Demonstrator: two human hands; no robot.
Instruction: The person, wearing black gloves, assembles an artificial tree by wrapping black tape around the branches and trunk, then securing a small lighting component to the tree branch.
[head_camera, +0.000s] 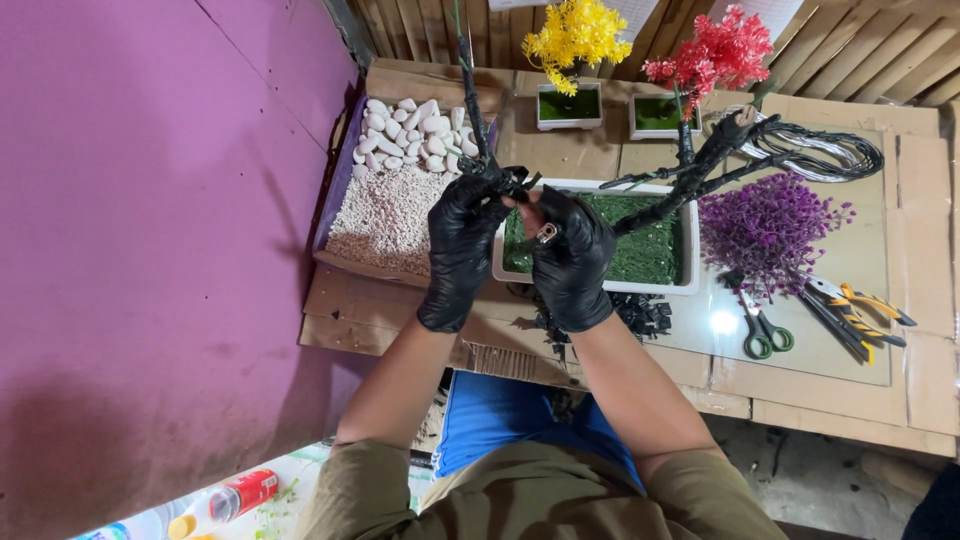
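Both my hands wear black gloves. My left hand grips the base of a black wrapped wire tree trunk whose upright stem rises toward the back. My right hand pinches the same trunk at its base, with a small metal piece showing between the fingers. A long branch of the tree stretches right over a white rectangular planter filled with green artificial grass. The hands meet just above the planter's left end.
A cardboard box holds white pebbles and fine gravel. Yellow and red artificial plants stand in small white pots. Purple foliage, wire coil, scissors, pliers lie at right. Purple wall at left.
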